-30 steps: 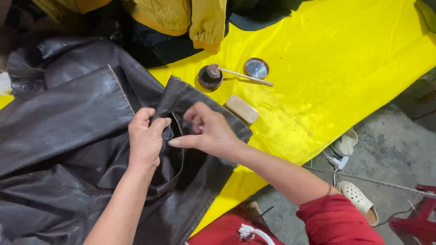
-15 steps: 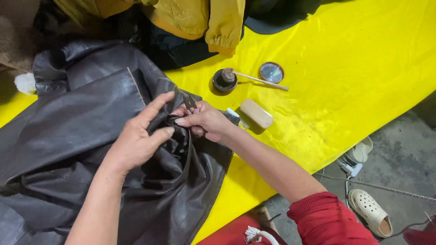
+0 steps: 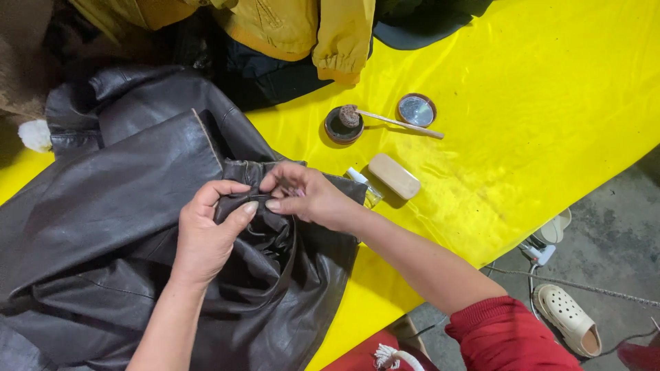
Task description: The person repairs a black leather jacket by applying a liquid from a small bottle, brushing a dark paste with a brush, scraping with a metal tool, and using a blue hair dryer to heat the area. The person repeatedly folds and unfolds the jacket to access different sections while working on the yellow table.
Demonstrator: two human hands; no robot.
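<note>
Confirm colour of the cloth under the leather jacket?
Bright yellow cloth, clearest in the head view, right of the jacket.

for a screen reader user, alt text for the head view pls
Left hand and right hand pinch a fold of a dark brown leather jacket on a yellow cloth, near an open polish tin and a wooden brush.

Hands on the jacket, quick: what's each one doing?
Left hand: closed, pinching a fold of the dark leather jacket.
Right hand: closed, gripping the same fold.
</note>
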